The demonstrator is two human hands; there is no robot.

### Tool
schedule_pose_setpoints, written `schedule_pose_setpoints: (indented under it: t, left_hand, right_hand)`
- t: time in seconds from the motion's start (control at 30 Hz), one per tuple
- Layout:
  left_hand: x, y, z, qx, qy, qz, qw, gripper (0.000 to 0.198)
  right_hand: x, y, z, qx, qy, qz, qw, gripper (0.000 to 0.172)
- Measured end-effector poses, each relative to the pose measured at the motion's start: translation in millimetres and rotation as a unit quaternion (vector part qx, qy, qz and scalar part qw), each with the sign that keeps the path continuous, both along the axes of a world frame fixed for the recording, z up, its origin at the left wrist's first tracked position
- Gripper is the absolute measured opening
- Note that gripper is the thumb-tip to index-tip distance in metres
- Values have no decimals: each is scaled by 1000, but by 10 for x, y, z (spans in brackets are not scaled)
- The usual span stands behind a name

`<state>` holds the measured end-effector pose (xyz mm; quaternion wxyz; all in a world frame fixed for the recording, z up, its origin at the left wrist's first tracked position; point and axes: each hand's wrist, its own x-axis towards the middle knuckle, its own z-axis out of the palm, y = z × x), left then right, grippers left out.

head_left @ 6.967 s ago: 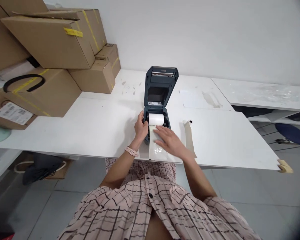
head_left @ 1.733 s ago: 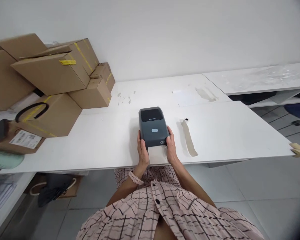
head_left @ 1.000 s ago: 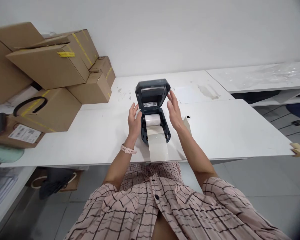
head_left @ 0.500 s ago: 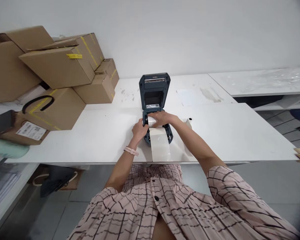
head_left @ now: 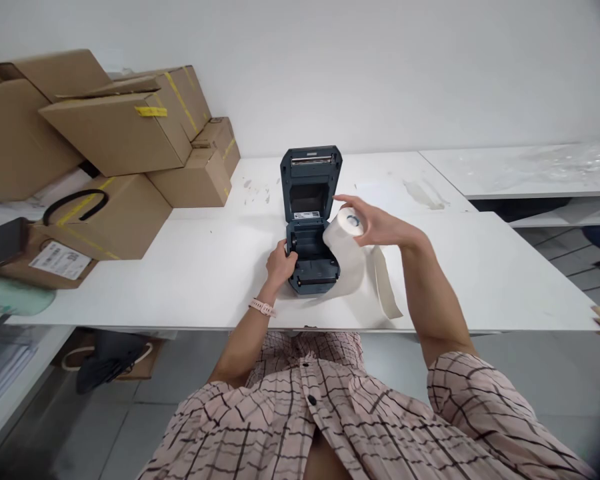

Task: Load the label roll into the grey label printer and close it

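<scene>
A dark label printer [head_left: 313, 270] stands on the white table with its lid [head_left: 311, 180] raised and its inner bay bare. My left hand [head_left: 281, 264] grips the printer's left side, thumb over the edge. To the right of the printer, my right hand [head_left: 375, 222] is closed round a white label roll [head_left: 343, 230], its core end facing up. A loose length of the roll's paper curves down toward the table. Another curled paper strip [head_left: 386, 287] lies right of it.
Stacked cardboard boxes [head_left: 123, 133] fill the table's left side, with a black strap on one. A green roll [head_left: 17, 295] lies at the far left edge. Clear plastic wrap [head_left: 560, 163] is on the right-hand table [head_left: 500, 187] by the wall.
The label roll has come out of the printer bay and moved right in my right hand, its paper trailing. My left hand has stayed at the printer's left side.
</scene>
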<state>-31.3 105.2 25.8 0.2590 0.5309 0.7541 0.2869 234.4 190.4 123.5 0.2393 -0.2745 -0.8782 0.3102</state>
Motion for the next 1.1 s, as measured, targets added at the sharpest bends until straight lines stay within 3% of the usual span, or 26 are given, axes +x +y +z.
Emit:
schedule_pose_setpoints:
  t: [0.1, 0.2, 0.4, 0.47, 0.57, 0.7, 0.83, 0.9, 0.97, 1.1]
  left_hand:
    - [5, -1, -17, 4, -13, 1, 1000, 57]
    - [13, -1, -15, 3, -8, 5, 1000, 55]
    - [13, -1, -18, 1, -13, 7, 1000, 55]
    - [9, 0, -30, 2, -13, 7, 1000, 55]
    - [10, -1, -37, 6, -12, 6, 1000, 55]
    - [20, 0, -21, 10, -15, 1, 1000, 54]
    - [19, 16, -22, 8, -10, -4, 1000, 53]
    - [13, 21, -35, 10, -11, -3, 1000, 54]
    - [6, 19, -52, 14, -18, -2, 1000, 55]
    - [-3, 4, -74, 18, -42, -6, 999, 55]
  right_hand:
    - [265, 159, -98, -7, -13, -94, 996, 100]
    - [317, 411, -374, -4, -58, -164, 985, 97]
    - [162, 691, -867, -70, -77, -198, 975, 90]
    - [262, 680, -932, -92, -45, -194, 976, 89]
    - [653, 580, -1017, -152, 61, -194, 967, 88]
    - [1221, 362, -1267, -223, 202, -258, 918, 67]
    - [1247, 188, -1509, -292, 176, -251, 906, 69]
    - [1099, 120, -1491, -315, 156, -245, 903, 64]
    - [948, 30, -1328, -322, 174, -232, 901, 60]
    - [687, -243, -657, -251, 262, -129, 923, 54]
